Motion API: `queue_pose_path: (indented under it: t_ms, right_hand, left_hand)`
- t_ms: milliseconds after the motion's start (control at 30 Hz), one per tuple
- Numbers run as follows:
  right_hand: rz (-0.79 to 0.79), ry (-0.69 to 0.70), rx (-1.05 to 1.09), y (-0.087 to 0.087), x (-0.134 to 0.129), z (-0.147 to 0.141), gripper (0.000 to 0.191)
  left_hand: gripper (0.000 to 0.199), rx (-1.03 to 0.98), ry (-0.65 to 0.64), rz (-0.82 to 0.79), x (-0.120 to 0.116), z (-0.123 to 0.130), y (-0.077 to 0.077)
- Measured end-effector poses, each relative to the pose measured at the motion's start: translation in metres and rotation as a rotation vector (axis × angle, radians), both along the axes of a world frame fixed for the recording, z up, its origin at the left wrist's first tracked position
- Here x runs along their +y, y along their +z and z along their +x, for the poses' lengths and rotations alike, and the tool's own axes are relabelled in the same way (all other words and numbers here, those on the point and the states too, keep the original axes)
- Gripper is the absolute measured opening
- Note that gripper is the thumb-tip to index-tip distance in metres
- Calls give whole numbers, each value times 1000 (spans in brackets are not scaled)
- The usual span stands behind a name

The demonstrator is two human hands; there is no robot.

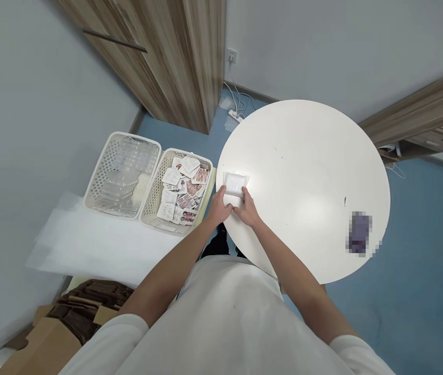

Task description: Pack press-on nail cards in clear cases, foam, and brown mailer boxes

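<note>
A small, flat white packet (235, 184) with clear film along its edges is at the left side of the round white table (303, 151). My left hand (218, 209) grips its near left corner, fingers closed. At the near right corner my right hand (248, 209) has closed on it too. Both thumbs point inward and almost meet just below the packet. Whether the packet rests on the tabletop or is lifted slightly, I cannot tell.
Left of the table stand a basket (153, 211) of printed cards or packets and a basket (88, 195) of clear plastic pieces. A blurred dark object (359, 232) lies at the table's right. Open cardboard boxes (49, 346) sit lower left; a power strip (236, 116) lies behind the table.
</note>
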State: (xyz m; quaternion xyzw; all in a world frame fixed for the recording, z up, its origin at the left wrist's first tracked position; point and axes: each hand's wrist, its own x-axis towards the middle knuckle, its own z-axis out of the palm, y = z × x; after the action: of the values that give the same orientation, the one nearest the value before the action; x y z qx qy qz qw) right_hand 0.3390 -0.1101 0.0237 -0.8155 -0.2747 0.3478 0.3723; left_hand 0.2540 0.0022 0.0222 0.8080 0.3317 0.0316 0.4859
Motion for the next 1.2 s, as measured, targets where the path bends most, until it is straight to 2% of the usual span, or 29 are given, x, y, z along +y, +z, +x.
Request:
queue_pose_path:
  t_ms: [133,233,400,567,733,900,1033,1100,1200]
  right_hand:
    - [28,-5,-3,2,-2,1,85]
    - [58,-6,-26,9,-12,-4,84]
    - [241,91,-198,31,-42,-33,74]
    - [397,240,-226,41,-57,-78,62]
    - [468,479,-150,44,-47,-125,56]
    - [490,718,-139,60,-27,-168,47]
    - [496,885,-171,80,-12,-211,46]
    - [510,960,-222,91,-6,-243,44]
    - [511,1110,-342,107,0,-300,44]
  left_hand:
    - [71,-38,32,-27,-2,0,-1]
    - [74,-87,78,-23,-11,-6,3]
    - [70,-137,145,43,-49,-43,19]
    - [64,-84,291,113,-100,-111,31]
    - [59,12,520,184,-131,-183,57]
    - [52,35,698,281,-136,-254,95]
    - [43,63,791,433,-133,-325,120]
    - [42,126,812,490,-133,-366,126]
    - [49,252,803,516,-138,-428,125]
